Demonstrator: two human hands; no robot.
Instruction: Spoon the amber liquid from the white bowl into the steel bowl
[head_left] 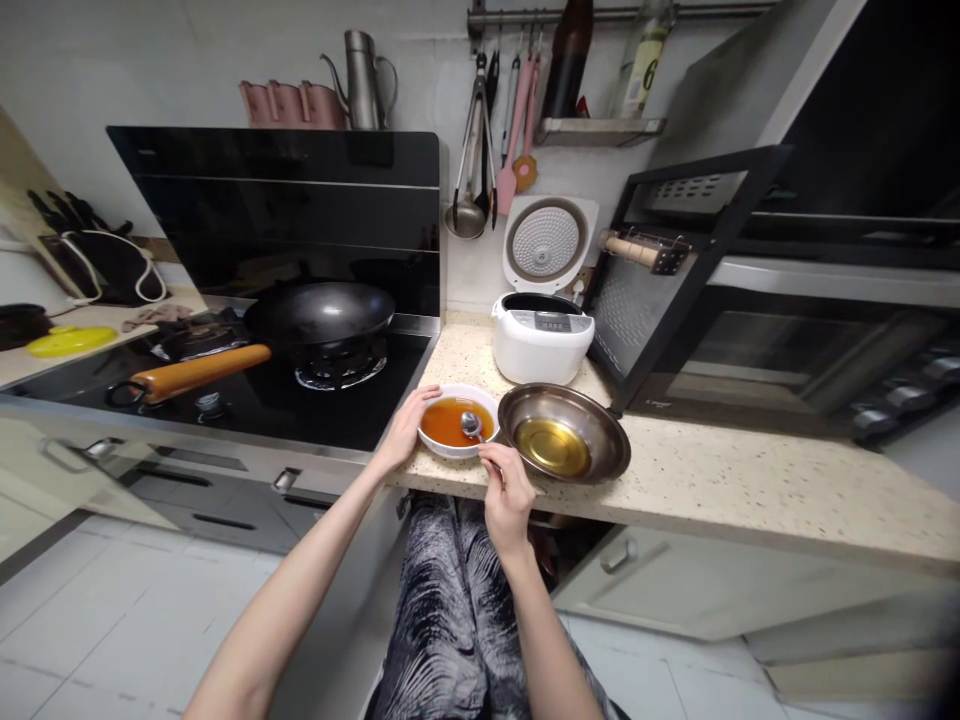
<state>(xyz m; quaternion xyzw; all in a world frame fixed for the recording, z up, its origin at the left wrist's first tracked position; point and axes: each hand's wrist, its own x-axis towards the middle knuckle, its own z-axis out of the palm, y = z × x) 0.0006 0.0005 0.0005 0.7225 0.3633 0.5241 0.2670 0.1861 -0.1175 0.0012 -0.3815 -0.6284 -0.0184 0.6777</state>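
Observation:
A white bowl (pixel 487 447) of reddish-brown liquid (pixel 442 422) stands near the counter's front edge. Its left side is gripped by my left hand (pixel 406 428), with the fingers over the rim. My right hand (pixel 508 487) pinches the handle of a metal spoon (pixel 472 425); the spoon's head is over the liquid inside the bowl, and most of the handle is hidden by my fingers. Just right of the bowl, close beside it, sits a wide steel basin (pixel 604 435) with yellow oil (pixel 553 447) in its bottom.
Behind the basin is a white rice cooker (pixel 541 350) with its lid up. On the left, a wok (pixel 322 312) with a wooden handle (pixel 202 372) rests on the black stove (pixel 247 405). An oven (pixel 795 360) stands at the right. Utensils (pixel 474 140) hang from a wall rail.

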